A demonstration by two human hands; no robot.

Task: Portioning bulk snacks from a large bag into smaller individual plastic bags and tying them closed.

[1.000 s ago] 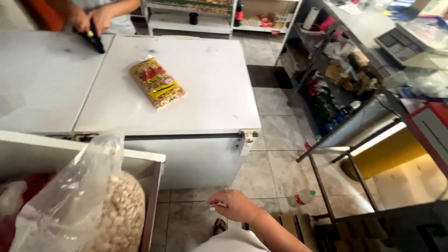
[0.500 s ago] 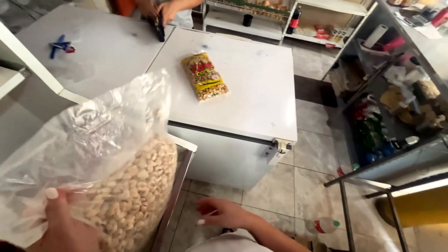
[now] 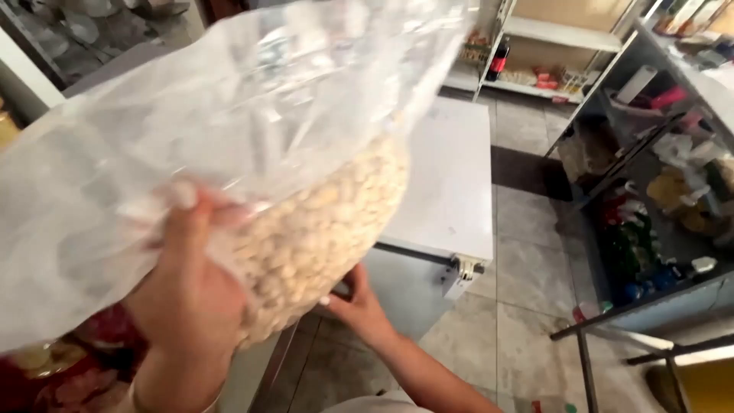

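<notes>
A large clear plastic bag (image 3: 229, 130) half full of pale shelled peanuts (image 3: 329, 222) fills most of the view, raised up in front of me. My left hand (image 3: 187, 287) grips the bag from the near side, fingers pressed into the plastic. My right hand (image 3: 359, 302) reaches up under the bag's lower end and touches it from below. The bag's loose upper part hangs crumpled above the nuts and hides what lies behind it.
A white chest freezer (image 3: 451, 183) stands behind the bag with its lid closed. Metal shelves with packets and bottles (image 3: 657, 191) line the right side. More shelving (image 3: 550, 46) stands at the back. The tiled floor (image 3: 527, 283) runs between them.
The bag has been lifted up and to the right, now covering the freezer top. My right hand rose from low near my body to the bag's underside.
</notes>
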